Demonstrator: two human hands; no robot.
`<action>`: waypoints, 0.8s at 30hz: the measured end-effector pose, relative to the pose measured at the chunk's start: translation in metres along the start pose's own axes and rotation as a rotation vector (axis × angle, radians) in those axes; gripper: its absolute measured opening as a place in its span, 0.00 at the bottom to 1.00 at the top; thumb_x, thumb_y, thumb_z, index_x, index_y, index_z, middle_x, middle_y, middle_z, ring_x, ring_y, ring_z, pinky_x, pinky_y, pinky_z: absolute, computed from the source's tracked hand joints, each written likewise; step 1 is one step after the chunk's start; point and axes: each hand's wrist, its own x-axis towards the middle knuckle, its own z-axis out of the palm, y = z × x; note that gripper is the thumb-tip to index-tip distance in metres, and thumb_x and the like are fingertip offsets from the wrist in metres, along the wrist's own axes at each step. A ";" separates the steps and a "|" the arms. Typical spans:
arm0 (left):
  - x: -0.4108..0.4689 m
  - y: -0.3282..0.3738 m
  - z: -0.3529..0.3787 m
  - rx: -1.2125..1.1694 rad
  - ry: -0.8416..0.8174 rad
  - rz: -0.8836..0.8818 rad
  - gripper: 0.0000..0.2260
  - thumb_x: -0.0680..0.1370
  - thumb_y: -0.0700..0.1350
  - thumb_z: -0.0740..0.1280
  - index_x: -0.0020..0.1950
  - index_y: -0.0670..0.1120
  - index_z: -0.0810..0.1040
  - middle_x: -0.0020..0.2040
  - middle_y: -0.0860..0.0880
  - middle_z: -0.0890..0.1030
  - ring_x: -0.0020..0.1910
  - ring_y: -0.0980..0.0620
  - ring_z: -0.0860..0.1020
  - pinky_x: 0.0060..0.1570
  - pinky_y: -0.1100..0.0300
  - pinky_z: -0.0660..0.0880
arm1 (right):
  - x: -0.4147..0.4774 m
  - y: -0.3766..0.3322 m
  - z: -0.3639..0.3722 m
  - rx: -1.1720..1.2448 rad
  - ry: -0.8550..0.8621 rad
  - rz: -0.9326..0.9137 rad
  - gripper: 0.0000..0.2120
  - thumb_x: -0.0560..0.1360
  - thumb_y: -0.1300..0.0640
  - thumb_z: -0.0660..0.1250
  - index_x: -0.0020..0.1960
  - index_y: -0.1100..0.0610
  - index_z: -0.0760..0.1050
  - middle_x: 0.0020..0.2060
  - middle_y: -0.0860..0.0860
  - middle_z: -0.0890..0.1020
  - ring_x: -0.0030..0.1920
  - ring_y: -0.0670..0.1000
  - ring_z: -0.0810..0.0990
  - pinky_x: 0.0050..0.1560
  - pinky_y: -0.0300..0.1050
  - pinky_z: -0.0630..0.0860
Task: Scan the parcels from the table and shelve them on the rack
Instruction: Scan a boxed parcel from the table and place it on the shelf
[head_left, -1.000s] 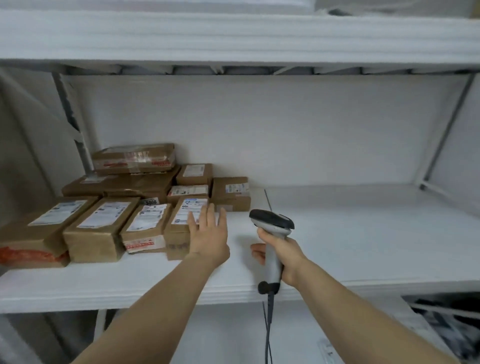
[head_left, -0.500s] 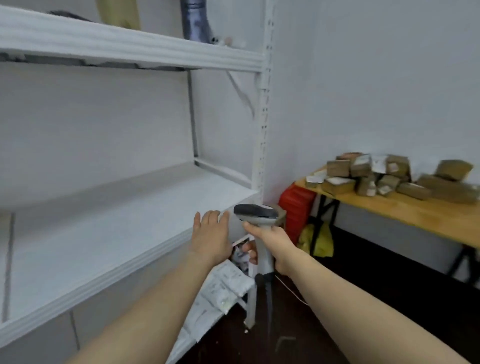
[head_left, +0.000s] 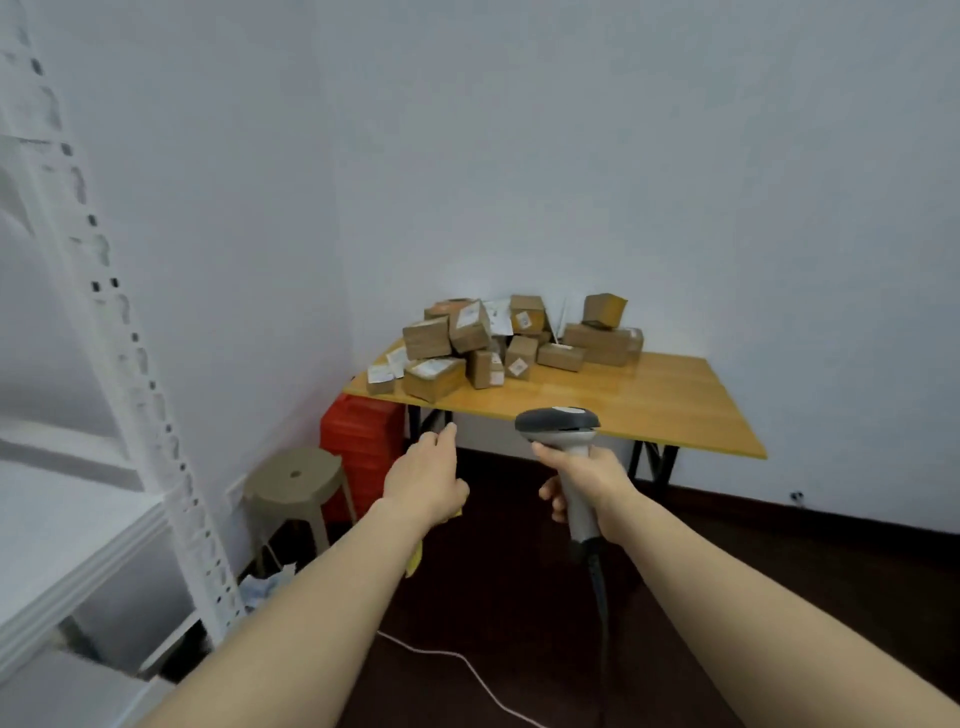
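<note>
The white steel rack (head_left: 150, 410) fills the left edge, a perforated upright post over a thick, matte shelf board (head_left: 67, 535) with a ribbed front lip. The parcels (head_left: 498, 343) lie well apart from it, heaped at the far left corner of the table (head_left: 665, 410) against the wall (head_left: 519, 156). The step in hand looks to be the approach to fetch and scan the next one. To do it well, take a box from the top or near edge of the heap rather than from underneath, since the pile is loose and tilted and could slide. Choose one whose white label faces up, so that the scanner (head_left: 561, 423) can read it without any turning. The table top is smooth, glossy, honey-coloured board on black folding legs. The parcels are small brown cardboard boxes, sharp-cornered and paper-labelled. Beneath the table corner stand red ribbed plastic crates (head_left: 363, 441) and, just beside them, a round khaki plastic stool (head_left: 296, 478). The left hand (head_left: 428, 480) reaches forward with fingers loosely relaxed and nothing visibly in them. The right hand (head_left: 587, 478) is wrapped round the scanner's pale grey grip — its dark rounded head faces the table, and its cord (head_left: 601, 587) hangs toward the dark floor (head_left: 727, 571).
</note>
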 end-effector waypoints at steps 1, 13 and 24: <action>0.024 0.002 0.003 -0.022 -0.016 0.009 0.35 0.78 0.47 0.64 0.79 0.47 0.49 0.73 0.44 0.63 0.68 0.44 0.68 0.57 0.51 0.74 | 0.019 -0.008 -0.006 -0.012 0.031 0.004 0.11 0.74 0.52 0.72 0.49 0.59 0.76 0.25 0.57 0.78 0.21 0.52 0.72 0.27 0.43 0.74; 0.247 -0.034 0.062 -0.162 -0.143 -0.147 0.34 0.77 0.49 0.65 0.78 0.46 0.52 0.69 0.43 0.68 0.61 0.43 0.75 0.52 0.51 0.75 | 0.231 -0.035 -0.020 -0.052 0.045 0.096 0.10 0.72 0.56 0.74 0.47 0.61 0.77 0.25 0.54 0.79 0.21 0.49 0.73 0.27 0.42 0.75; 0.436 -0.099 0.120 -0.256 -0.150 -0.509 0.28 0.73 0.50 0.69 0.69 0.45 0.63 0.63 0.42 0.70 0.60 0.43 0.73 0.52 0.52 0.74 | 0.485 -0.050 0.019 -0.136 -0.146 0.183 0.08 0.72 0.63 0.72 0.47 0.63 0.75 0.28 0.56 0.77 0.24 0.50 0.72 0.28 0.43 0.75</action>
